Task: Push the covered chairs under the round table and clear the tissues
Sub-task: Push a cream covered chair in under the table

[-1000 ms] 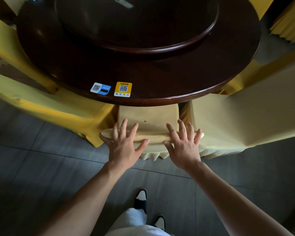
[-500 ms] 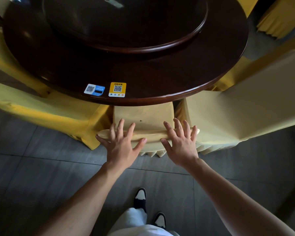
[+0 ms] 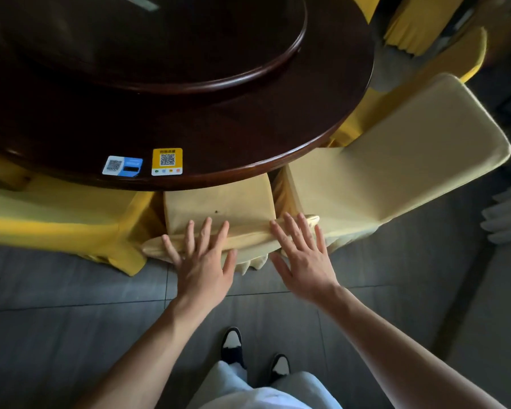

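A pale yellow covered chair [image 3: 219,202] stands in front of me with its seat partly under the dark round table [image 3: 248,137]. My left hand [image 3: 202,258] lies with spread straight fingers on the top edge of the chair's back. My right hand [image 3: 303,255] rests the same way on the right end of that edge. Neither hand curls round the chair. No tissue can be made out.
A cream covered chair [image 3: 396,160] stands close on the right, a bright yellow one [image 3: 71,214] close on the left. A raised turntable [image 3: 189,54] sits on the table. Two QR stickers [image 3: 167,161] lie near its rim. My feet [image 3: 232,343] stand on grey tiles.
The chair has slid a little further under the table with both hands still flat on its back. My view has shifted to the right.
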